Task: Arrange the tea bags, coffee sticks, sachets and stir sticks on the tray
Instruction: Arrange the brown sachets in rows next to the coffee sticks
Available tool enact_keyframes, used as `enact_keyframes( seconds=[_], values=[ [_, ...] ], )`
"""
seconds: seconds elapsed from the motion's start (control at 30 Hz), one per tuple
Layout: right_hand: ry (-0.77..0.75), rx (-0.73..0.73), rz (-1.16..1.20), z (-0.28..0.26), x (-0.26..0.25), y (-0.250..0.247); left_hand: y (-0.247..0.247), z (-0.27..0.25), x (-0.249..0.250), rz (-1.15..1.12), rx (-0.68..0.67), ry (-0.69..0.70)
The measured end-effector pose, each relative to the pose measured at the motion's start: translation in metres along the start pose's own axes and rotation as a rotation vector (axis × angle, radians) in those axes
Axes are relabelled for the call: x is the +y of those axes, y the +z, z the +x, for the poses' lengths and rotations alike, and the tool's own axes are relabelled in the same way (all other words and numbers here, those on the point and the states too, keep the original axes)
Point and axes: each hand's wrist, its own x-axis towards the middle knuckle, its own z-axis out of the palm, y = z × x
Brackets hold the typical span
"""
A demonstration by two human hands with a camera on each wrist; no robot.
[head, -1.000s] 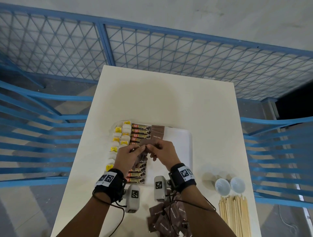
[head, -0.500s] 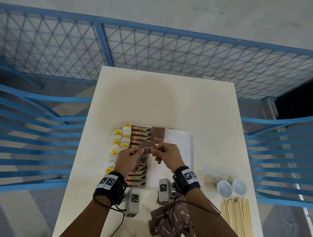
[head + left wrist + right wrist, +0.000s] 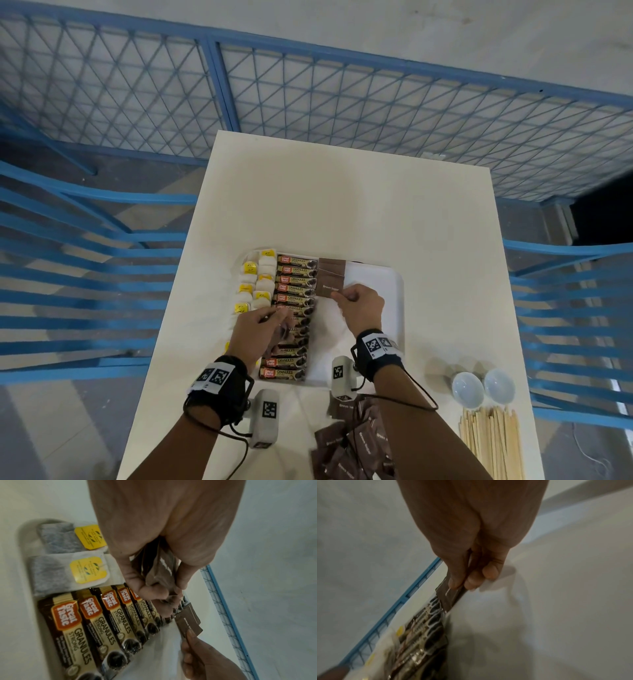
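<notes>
**Next brown sugar sachet going down in the third column**

The brown sugar sachet (image 3: pixel 328 288) has left the two-handed hold from a second ago. Now only the right hand (image 3: pixel 360 306) pinches it, thumb and fingertips at its right end, laying it on the tray (image 3: pixel 376 284) below the earlier sachets. Long axis runs left-right, matching the coffee sticks (image 3: pixel 295 298). The left hand (image 3: pixel 257 326) is curled round the spare sachets.

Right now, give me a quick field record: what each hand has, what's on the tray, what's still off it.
left hand: grips a bunch of brown sugar sachets
right hand: pinches one brown sugar sachet, laying it on the sachet row
tray: tea bags, coffee sticks, sachet row begun
off tray: loose sachets, stir sticks, two white cups
</notes>
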Motion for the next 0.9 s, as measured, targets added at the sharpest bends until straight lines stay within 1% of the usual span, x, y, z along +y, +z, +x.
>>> enact_keyframes(
  seconds=[0.07, 0.23, 0.6, 0.73, 0.9],
  values=[
    [-0.025, 0.016, -0.052, -0.001, 0.0, 0.001, 0.0, 0.003, -0.003, -0.017, 0.001, 0.001],
    [-0.037, 0.034, -0.09, -0.003, -0.003, 0.002, -0.002, 0.006, -0.006, -0.011, -0.019, 0.003],
    [-0.038, 0.018, -0.079, -0.004, -0.005, -0.002, 0.0, 0.005, -0.007, -0.007, -0.024, -0.015],
    [-0.031, 0.018, -0.067, -0.005, -0.007, -0.003, 0.004, 0.002, -0.004, -0.125, -0.061, -0.04],
    [-0.011, 0.048, -0.069, -0.01, -0.009, -0.009, 0.008, 0.0, 0.0, -0.175, -0.111, -0.035]
  ],
)
